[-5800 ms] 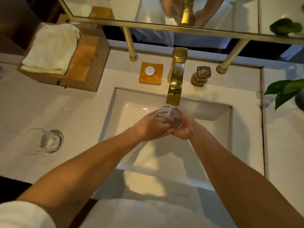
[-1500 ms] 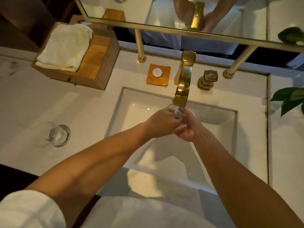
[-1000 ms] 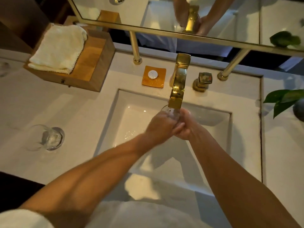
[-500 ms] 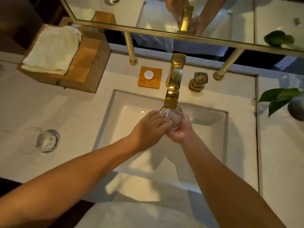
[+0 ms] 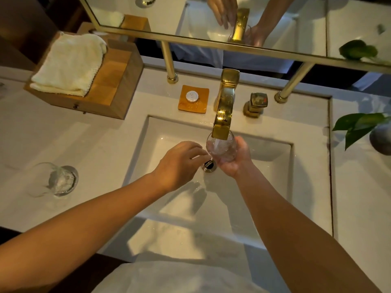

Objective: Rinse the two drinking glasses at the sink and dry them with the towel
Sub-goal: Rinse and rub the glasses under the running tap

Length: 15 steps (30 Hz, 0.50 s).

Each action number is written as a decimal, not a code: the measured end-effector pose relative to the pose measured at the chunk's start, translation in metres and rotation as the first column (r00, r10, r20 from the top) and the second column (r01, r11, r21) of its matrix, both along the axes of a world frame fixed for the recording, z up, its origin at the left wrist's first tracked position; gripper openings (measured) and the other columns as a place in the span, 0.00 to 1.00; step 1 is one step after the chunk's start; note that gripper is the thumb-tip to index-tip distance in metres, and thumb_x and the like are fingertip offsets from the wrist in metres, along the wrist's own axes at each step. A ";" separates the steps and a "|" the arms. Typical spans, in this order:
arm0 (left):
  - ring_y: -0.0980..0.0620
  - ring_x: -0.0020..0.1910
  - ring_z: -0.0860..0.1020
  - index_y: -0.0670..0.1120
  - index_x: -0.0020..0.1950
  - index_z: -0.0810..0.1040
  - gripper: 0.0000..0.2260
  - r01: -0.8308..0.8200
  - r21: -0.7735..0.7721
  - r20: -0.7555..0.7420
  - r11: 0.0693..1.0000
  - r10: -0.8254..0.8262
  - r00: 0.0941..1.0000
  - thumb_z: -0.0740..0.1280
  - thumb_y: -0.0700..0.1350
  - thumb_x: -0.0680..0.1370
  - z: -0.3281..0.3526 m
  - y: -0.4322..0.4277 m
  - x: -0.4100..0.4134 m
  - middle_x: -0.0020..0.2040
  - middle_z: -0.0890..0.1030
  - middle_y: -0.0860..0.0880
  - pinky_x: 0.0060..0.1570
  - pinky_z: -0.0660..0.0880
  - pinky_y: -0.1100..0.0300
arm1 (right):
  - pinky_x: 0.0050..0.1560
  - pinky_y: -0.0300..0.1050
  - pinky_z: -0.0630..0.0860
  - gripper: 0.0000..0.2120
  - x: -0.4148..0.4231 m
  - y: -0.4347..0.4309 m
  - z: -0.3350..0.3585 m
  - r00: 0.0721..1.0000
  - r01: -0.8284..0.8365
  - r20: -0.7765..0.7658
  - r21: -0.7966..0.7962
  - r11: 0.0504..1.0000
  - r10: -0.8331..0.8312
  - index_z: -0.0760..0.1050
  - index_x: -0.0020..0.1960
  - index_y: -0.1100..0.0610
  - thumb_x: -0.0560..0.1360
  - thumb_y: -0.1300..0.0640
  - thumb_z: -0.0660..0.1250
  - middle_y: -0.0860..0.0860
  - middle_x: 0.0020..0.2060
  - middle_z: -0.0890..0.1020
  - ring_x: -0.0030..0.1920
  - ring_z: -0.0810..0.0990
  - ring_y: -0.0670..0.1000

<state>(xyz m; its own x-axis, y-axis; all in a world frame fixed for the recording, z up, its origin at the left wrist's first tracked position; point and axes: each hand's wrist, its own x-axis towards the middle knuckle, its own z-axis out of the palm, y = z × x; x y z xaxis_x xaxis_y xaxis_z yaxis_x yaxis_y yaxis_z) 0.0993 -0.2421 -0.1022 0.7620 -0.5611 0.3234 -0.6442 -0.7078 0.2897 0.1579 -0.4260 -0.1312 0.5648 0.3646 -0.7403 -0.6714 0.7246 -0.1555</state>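
One glass (image 5: 221, 147) filling under faucet (image 5: 223, 109), right hand (image 5: 233, 160) gripping it, left hand (image 5: 179, 166) loosely open, empty.

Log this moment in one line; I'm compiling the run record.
stage: rinsing | right hand: holds glass under faucet | left hand: off glass | second glass: on counter | towel: unused

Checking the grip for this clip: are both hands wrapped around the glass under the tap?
No, only the right hand holds the glass under the tap; the left hand is open beside it.

dim warm light — pale stone counter (image 5: 101, 144), gold-framed mirror (image 5: 211, 42) behind.
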 end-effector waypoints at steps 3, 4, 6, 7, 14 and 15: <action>0.40 0.51 0.83 0.40 0.57 0.83 0.16 -0.008 0.024 -0.050 1.000 0.009 0.999 0.75 0.32 0.70 -0.001 -0.005 0.001 0.54 0.84 0.41 0.46 0.82 0.48 | 0.36 0.48 0.82 0.20 0.002 0.003 -0.001 0.993 -0.121 -0.018 -0.158 0.980 0.119 0.74 0.63 0.62 0.80 0.48 0.59 0.62 0.44 0.84 0.37 0.86 0.58; 0.40 0.51 0.83 0.40 0.57 0.83 0.16 -0.005 0.031 -0.056 1.000 0.007 0.998 0.75 0.32 0.70 -0.001 -0.007 0.002 0.55 0.84 0.40 0.47 0.83 0.49 | 0.34 0.46 0.81 0.18 0.003 0.005 0.001 0.986 -0.167 -0.019 -0.228 0.959 0.167 0.75 0.60 0.61 0.80 0.48 0.60 0.59 0.40 0.85 0.35 0.85 0.56; 0.41 0.52 0.83 0.40 0.56 0.83 0.15 -0.021 0.063 -0.085 0.998 0.026 0.996 0.75 0.33 0.71 -0.006 -0.010 0.003 0.54 0.84 0.41 0.49 0.82 0.50 | 0.34 0.44 0.79 0.17 0.002 0.009 -0.001 0.983 -0.177 -0.021 -0.375 0.910 0.183 0.77 0.56 0.61 0.78 0.48 0.64 0.56 0.40 0.84 0.38 0.84 0.54; 0.42 0.51 0.83 0.40 0.56 0.83 0.15 -0.052 0.087 -0.112 0.995 0.062 0.992 0.75 0.33 0.71 -0.009 -0.010 0.003 0.53 0.85 0.42 0.48 0.82 0.51 | 0.35 0.46 0.80 0.15 0.003 0.008 -0.004 0.989 -0.145 -0.035 -0.484 0.863 0.147 0.78 0.55 0.60 0.77 0.49 0.66 0.57 0.43 0.83 0.41 0.83 0.55; 0.40 0.46 0.83 0.39 0.52 0.84 0.15 -0.074 0.257 -0.244 0.964 0.139 0.960 0.74 0.30 0.67 -0.037 -0.002 -0.010 0.49 0.85 0.41 0.43 0.82 0.51 | 0.39 0.44 0.72 0.07 -0.020 -0.010 -0.009 0.707 0.312 0.060 -0.921 -0.234 0.705 0.79 0.48 0.58 0.77 0.54 0.68 0.54 0.42 0.78 0.41 0.75 0.52; 0.39 0.45 0.83 0.39 0.52 0.84 0.15 -0.055 0.245 -0.250 0.968 0.118 0.961 0.74 0.30 0.67 -0.038 -0.005 -0.010 0.48 0.85 0.41 0.43 0.82 0.51 | 0.39 0.44 0.74 0.07 -0.019 -0.012 -0.012 0.751 0.243 0.062 -0.952 -0.188 0.657 0.79 0.47 0.59 0.77 0.54 0.68 0.55 0.43 0.80 0.40 0.76 0.53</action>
